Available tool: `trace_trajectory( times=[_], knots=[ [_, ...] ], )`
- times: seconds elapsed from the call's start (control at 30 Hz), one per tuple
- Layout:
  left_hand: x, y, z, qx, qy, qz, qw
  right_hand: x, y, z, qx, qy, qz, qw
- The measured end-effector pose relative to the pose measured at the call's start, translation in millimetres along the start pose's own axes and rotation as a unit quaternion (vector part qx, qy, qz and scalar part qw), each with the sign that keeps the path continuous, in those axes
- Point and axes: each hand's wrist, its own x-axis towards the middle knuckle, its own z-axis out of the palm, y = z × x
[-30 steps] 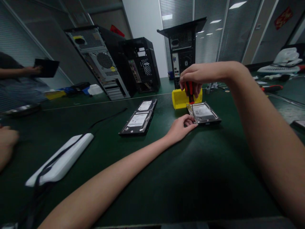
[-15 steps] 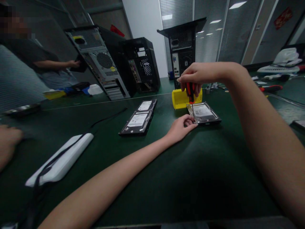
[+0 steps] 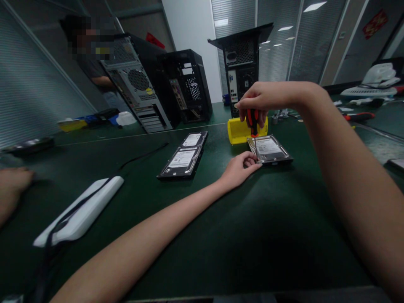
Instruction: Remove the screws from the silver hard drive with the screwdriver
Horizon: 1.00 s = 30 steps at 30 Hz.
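My right hand (image 3: 254,103) is wrapped round the red-and-black handle of a screwdriver (image 3: 253,122). The screwdriver stands nearly upright, its thin shaft reaching down to the near left corner of a hard drive (image 3: 268,146). That drive lies flat, label side up, on the green tabletop (image 3: 202,235). At the same corner my left hand (image 3: 240,166) rests on the table with fingers curled, thumb and fingertips closed on the drive's edge beside the screwdriver tip. The exact contact of the tip is too small to make out. A yellow plastic holder (image 3: 238,131) stands just behind the drive.
Two more hard drives (image 3: 183,158) lie end to end left of my hands. A white power strip (image 3: 91,202) with a black cable is further left, near another person's hand (image 3: 14,189). Computer cases (image 3: 189,88) stand behind; pliers (image 3: 360,116) lie right.
My hands, the screwdriver and the drive look almost unmoved. The person at the back left has shifted to the right, now partly behind the computer case.
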Motion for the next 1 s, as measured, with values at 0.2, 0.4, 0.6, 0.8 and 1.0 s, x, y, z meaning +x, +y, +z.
trace_trajectory(
  times=[0.2,0.4,0.6,0.8,1.0],
  knots=[
    [0.3,-2.4,1.1,0.007,0.006,0.005,1.0,-0.8,0.2,0.3,-0.018,0.019,0.002,1.0],
    [1.5,-3.4,2.0,0.006,0.006,0.0,1.0,-1.1,0.5,1.0,-0.027,0.023,-0.001,0.999],
    [1.2,-0.1,1.6,0.005,0.005,-0.001,1.0,0.7,-1.5,1.8,-0.031,0.025,0.024,0.999],
    [0.5,-1.6,1.7,0.005,0.007,0.004,1.0,5.1,7.4,-0.3,0.014,-0.003,0.047,0.999],
    [0.4,-0.3,0.6,0.008,0.002,-0.003,1.0,6.2,6.0,0.5,0.026,-0.006,0.03,0.999]
  ],
)
